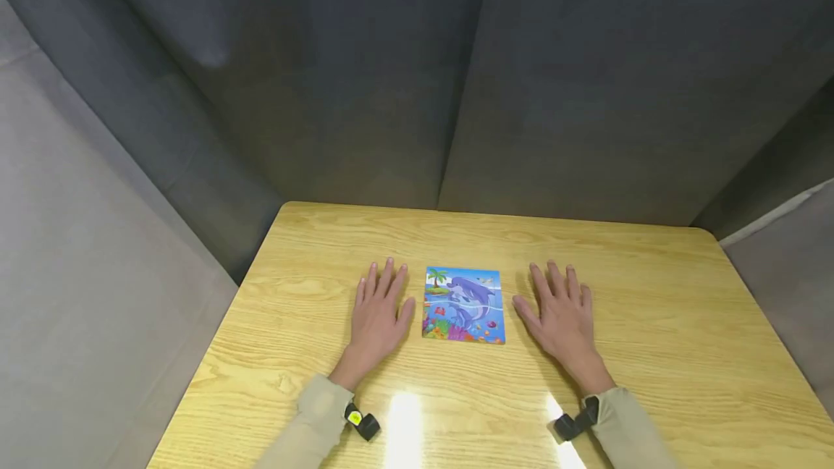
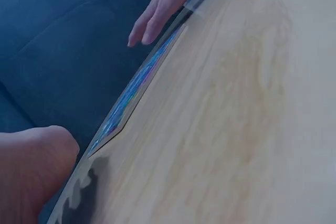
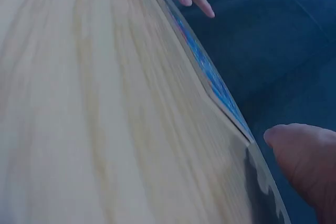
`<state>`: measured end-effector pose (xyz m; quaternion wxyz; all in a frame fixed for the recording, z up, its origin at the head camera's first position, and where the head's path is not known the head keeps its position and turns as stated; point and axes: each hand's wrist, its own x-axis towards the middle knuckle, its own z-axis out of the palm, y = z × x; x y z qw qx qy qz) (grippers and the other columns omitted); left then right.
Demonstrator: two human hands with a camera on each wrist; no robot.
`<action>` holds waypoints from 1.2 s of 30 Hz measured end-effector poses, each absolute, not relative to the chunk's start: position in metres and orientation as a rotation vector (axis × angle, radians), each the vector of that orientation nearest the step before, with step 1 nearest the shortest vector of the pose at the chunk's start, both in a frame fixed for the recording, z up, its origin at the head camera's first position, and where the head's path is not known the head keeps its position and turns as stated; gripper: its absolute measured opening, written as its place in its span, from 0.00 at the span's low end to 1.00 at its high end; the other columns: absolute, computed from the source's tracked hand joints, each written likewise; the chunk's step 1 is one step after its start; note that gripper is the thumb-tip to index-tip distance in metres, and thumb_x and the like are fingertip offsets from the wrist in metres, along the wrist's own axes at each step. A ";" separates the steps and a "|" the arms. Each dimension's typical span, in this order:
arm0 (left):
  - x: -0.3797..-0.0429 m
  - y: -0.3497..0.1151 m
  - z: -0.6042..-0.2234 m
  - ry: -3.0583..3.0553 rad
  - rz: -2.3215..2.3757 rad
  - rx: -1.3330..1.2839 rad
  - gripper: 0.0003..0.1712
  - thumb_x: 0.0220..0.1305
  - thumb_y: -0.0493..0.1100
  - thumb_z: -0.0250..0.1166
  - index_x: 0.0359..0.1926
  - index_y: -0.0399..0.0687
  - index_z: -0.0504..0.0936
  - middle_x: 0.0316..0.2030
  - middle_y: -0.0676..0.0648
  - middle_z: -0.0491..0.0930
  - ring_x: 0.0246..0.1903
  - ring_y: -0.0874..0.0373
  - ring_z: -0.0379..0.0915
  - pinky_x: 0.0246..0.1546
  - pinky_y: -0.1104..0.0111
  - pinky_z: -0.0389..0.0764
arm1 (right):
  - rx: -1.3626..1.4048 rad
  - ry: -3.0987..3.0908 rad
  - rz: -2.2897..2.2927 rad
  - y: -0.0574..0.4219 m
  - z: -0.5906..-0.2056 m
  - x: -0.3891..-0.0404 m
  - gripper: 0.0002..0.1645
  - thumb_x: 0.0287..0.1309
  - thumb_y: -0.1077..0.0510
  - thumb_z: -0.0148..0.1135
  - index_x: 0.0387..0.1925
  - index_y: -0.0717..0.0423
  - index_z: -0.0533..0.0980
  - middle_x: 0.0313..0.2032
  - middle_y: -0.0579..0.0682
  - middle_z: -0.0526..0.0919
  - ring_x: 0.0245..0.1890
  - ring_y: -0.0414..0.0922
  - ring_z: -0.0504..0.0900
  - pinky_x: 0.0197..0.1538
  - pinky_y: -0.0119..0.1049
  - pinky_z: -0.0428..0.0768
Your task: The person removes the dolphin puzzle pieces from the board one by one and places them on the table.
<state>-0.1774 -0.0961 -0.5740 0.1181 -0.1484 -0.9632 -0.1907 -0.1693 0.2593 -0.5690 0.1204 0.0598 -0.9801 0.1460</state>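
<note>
A square dolphin picture puzzle [image 1: 463, 305] lies flat on the wooden table [image 1: 313, 252], showing a palm island, sea and coral. To its left is my left hand [image 1: 378, 313], fingers straight and spread, thumb tip a little short of the puzzle's edge. My right hand [image 1: 563, 313] mirrors it on the other side, also with extended fingers and nothing held. In the left wrist view the puzzle [image 2: 137, 88] appears edge-on as a thin board, with the left thumb [image 2: 37, 163] near its corner. The right wrist view has the right thumb [image 3: 304, 156] near the opposite corner.
A dark grey curtain [image 1: 365, 93] hangs behind the table's far edge, and lighter grey panels [image 1: 98, 259] stand at both sides. Each sleeve cuff carries a small black wrist camera [image 1: 576, 422]. Bright light reflects off the tabletop near the front.
</note>
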 end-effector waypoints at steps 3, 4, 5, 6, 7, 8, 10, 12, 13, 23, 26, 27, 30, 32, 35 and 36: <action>-0.173 -0.090 -0.575 -2.831 -0.581 -0.460 0.36 0.81 0.58 0.50 0.83 0.54 0.57 0.82 0.42 0.49 0.81 0.36 0.40 0.77 0.39 0.47 | 0.211 -2.856 0.448 0.251 -0.569 -0.173 0.48 0.72 0.31 0.53 0.80 0.53 0.59 0.79 0.63 0.56 0.79 0.70 0.48 0.72 0.72 0.49; -0.171 -0.087 -0.576 -2.838 -0.592 -0.475 0.36 0.81 0.57 0.50 0.83 0.54 0.57 0.82 0.42 0.49 0.81 0.36 0.40 0.77 0.39 0.47 | 0.226 -2.849 0.458 0.247 -0.568 -0.174 0.47 0.72 0.31 0.54 0.80 0.53 0.59 0.79 0.64 0.57 0.78 0.69 0.49 0.72 0.71 0.50; -0.169 -0.084 -0.577 -2.846 -0.605 -0.493 0.36 0.81 0.57 0.50 0.83 0.53 0.57 0.82 0.42 0.49 0.81 0.35 0.40 0.77 0.39 0.46 | 0.241 -2.841 0.459 0.244 -0.568 -0.176 0.47 0.71 0.32 0.55 0.79 0.54 0.61 0.78 0.64 0.59 0.78 0.69 0.51 0.72 0.71 0.51; -0.167 -0.080 -0.578 -2.854 -0.615 -0.510 0.37 0.81 0.57 0.50 0.83 0.53 0.56 0.83 0.41 0.48 0.81 0.35 0.40 0.77 0.39 0.46 | 0.257 -2.833 0.462 0.241 -0.568 -0.177 0.46 0.71 0.33 0.56 0.78 0.54 0.62 0.77 0.64 0.60 0.78 0.68 0.52 0.71 0.71 0.52; -0.164 -0.076 -0.578 -2.857 -0.633 -0.527 0.37 0.81 0.57 0.51 0.83 0.52 0.56 0.83 0.41 0.48 0.81 0.35 0.39 0.77 0.39 0.46 | 0.279 -2.826 0.460 0.237 -0.567 -0.179 0.45 0.71 0.34 0.57 0.77 0.55 0.63 0.76 0.64 0.61 0.77 0.68 0.54 0.71 0.70 0.54; -0.162 -0.072 -0.579 -2.856 -0.645 -0.547 0.37 0.80 0.56 0.51 0.83 0.52 0.57 0.82 0.41 0.48 0.81 0.35 0.40 0.77 0.39 0.46 | 0.301 -2.818 0.465 0.233 -0.567 -0.181 0.44 0.70 0.35 0.58 0.76 0.55 0.64 0.75 0.63 0.63 0.76 0.67 0.57 0.70 0.69 0.55; -0.156 -0.064 -0.580 -2.854 -0.667 -0.589 0.37 0.80 0.56 0.51 0.82 0.50 0.57 0.82 0.40 0.49 0.81 0.35 0.40 0.77 0.39 0.47 | 0.359 -2.798 0.501 0.226 -0.566 -0.185 0.41 0.70 0.38 0.61 0.74 0.56 0.67 0.72 0.63 0.67 0.73 0.65 0.62 0.68 0.68 0.59; -0.149 -0.055 -0.582 -2.847 -0.669 -0.627 0.37 0.80 0.55 0.51 0.82 0.50 0.58 0.82 0.40 0.49 0.81 0.36 0.41 0.77 0.39 0.49 | 0.429 -2.783 0.570 0.219 -0.565 -0.189 0.39 0.69 0.41 0.64 0.72 0.58 0.69 0.67 0.63 0.70 0.67 0.64 0.66 0.64 0.65 0.62; -0.145 -0.051 -0.583 -2.843 -0.667 -0.649 0.37 0.80 0.55 0.51 0.82 0.49 0.58 0.82 0.41 0.50 0.81 0.36 0.42 0.76 0.40 0.51 | 0.465 -2.777 0.610 0.215 -0.564 -0.191 0.37 0.69 0.43 0.66 0.70 0.59 0.71 0.64 0.63 0.72 0.65 0.62 0.68 0.62 0.62 0.64; -0.121 -0.021 -0.582 -2.849 -0.558 -0.836 0.36 0.81 0.58 0.47 0.80 0.45 0.62 0.81 0.40 0.54 0.81 0.41 0.47 0.76 0.44 0.56 | 0.720 -2.674 0.887 0.189 -0.568 -0.211 0.23 0.66 0.57 0.70 0.58 0.64 0.80 0.46 0.54 0.78 0.46 0.50 0.74 0.49 0.49 0.72; -0.120 -0.017 -0.585 -2.861 -0.538 -0.846 0.36 0.82 0.59 0.46 0.80 0.46 0.62 0.81 0.40 0.54 0.81 0.41 0.46 0.77 0.45 0.55 | 0.760 -2.677 0.945 0.185 -0.570 -0.215 0.21 0.67 0.59 0.69 0.57 0.64 0.80 0.44 0.54 0.79 0.44 0.48 0.74 0.48 0.48 0.73; -0.119 -0.016 -0.586 -2.862 -0.527 -0.845 0.36 0.82 0.59 0.46 0.80 0.46 0.62 0.81 0.40 0.54 0.81 0.41 0.45 0.77 0.45 0.55 | 0.770 -2.684 0.967 0.183 -0.570 -0.216 0.20 0.67 0.60 0.68 0.58 0.64 0.80 0.44 0.54 0.79 0.44 0.47 0.74 0.49 0.47 0.75; -0.119 -0.014 -0.591 -2.847 -0.476 -0.830 0.35 0.82 0.60 0.45 0.80 0.49 0.64 0.81 0.40 0.55 0.80 0.41 0.47 0.76 0.45 0.57 | 0.799 -2.696 1.050 0.179 -0.569 -0.220 0.19 0.68 0.62 0.67 0.58 0.65 0.80 0.43 0.54 0.80 0.42 0.45 0.76 0.47 0.45 0.78; -0.119 -0.013 -0.593 -2.830 -0.451 -0.823 0.33 0.82 0.59 0.45 0.79 0.52 0.66 0.80 0.40 0.57 0.80 0.41 0.48 0.75 0.45 0.58 | 0.822 -2.706 1.087 0.176 -0.568 -0.222 0.19 0.68 0.63 0.67 0.58 0.65 0.80 0.42 0.54 0.81 0.40 0.45 0.78 0.45 0.43 0.80; -0.120 -0.013 -0.597 -2.809 -0.428 -0.818 0.31 0.82 0.59 0.44 0.78 0.56 0.68 0.79 0.41 0.59 0.79 0.41 0.49 0.75 0.45 0.58 | 0.863 -2.734 1.092 0.172 -0.566 -0.226 0.18 0.69 0.63 0.67 0.58 0.64 0.80 0.39 0.52 0.81 0.37 0.44 0.77 0.42 0.40 0.80; -0.120 -0.013 -0.598 -2.806 -0.417 -0.815 0.31 0.82 0.59 0.44 0.78 0.56 0.68 0.79 0.41 0.59 0.80 0.41 0.49 0.75 0.45 0.58 | 0.874 -2.748 1.083 0.170 -0.566 -0.227 0.18 0.69 0.62 0.67 0.58 0.64 0.81 0.39 0.51 0.80 0.36 0.43 0.76 0.41 0.38 0.79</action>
